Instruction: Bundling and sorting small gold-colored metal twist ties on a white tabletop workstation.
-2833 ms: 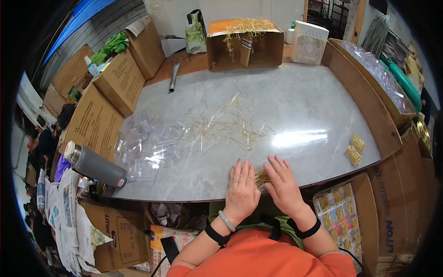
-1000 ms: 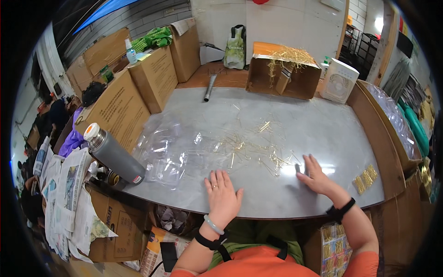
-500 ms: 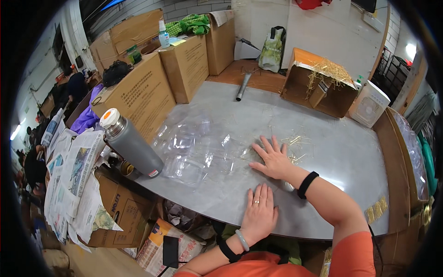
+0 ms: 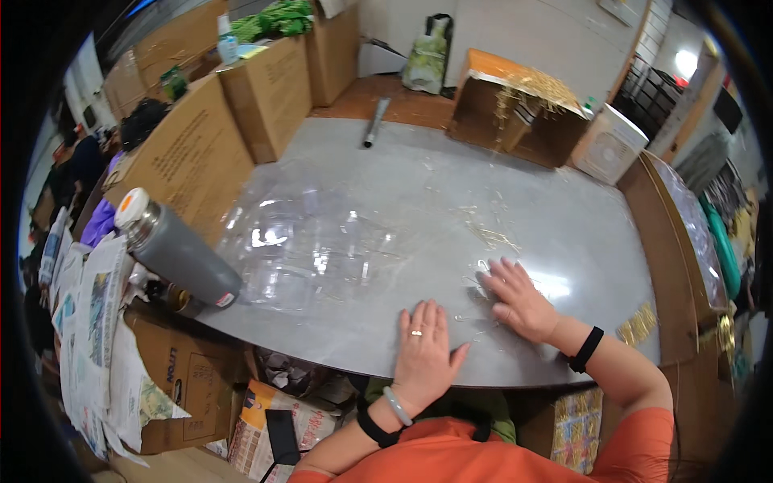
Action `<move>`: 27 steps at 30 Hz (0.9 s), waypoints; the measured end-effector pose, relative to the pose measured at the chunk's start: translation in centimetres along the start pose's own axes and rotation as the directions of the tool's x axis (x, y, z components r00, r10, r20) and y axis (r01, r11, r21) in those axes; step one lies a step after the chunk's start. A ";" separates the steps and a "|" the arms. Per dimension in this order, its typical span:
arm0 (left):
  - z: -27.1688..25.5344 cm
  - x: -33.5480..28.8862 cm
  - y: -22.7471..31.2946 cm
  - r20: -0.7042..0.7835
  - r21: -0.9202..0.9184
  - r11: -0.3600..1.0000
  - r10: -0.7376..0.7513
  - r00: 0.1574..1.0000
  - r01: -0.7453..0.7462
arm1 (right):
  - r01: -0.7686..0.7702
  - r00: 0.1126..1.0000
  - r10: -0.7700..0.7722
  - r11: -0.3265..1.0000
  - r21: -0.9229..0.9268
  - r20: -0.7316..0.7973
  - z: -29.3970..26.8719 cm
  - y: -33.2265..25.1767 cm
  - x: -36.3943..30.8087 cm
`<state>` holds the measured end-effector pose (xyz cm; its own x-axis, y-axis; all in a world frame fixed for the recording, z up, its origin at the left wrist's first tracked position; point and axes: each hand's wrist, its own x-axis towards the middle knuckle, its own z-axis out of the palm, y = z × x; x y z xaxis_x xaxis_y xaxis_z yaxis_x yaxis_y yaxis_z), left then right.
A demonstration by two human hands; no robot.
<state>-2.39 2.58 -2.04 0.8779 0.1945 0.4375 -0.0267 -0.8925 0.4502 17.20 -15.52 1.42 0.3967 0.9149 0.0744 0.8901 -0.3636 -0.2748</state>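
Note:
My left hand lies flat near the front edge of the grey tabletop, fingers stretched and side by side, holding nothing. To its right, my right hand rests palm down with the fingers extended and slightly apart. Thin loose gold pieces, like pins or bits of wire, lie beyond its fingertips. A few more show just left of that hand; anything under its palm is hidden. Several clear plastic trays spread over the left part of the tabletop.
A grey flask stands at the left edge by newspapers. Cardboard boxes line the far left. At the back are a metal tube, an open box with gold strands and a white fan. A gold bundle lies right.
My right hand has swept right and nearer to me across the tabletop, away from the clear trays. My left hand stays flat near the front edge. The whole view has shifted.

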 end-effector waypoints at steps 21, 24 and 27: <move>2.2 -0.6 3.1 0.226 -0.248 0.950 0.249 0.942 -0.191 | -0.129 0.957 0.140 0.990 0.057 -0.254 2.7 -5.1 -11.0; 1.1 -0.5 2.9 0.183 -0.237 0.964 0.164 0.969 -0.119 | -0.281 0.909 0.270 0.960 0.011 -0.318 -0.1 -6.0 -12.2; 1.2 0.3 2.9 0.157 -0.195 0.972 0.165 0.974 -0.134 | -0.255 0.954 0.256 0.967 0.024 -0.157 -0.7 -5.6 -12.3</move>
<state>-1.66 -0.45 -1.55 0.9254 -0.0222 0.3782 -0.2364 -0.8139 0.5307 7.52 -24.87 2.65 0.6413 0.7523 0.1509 0.7537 -0.5807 -0.3078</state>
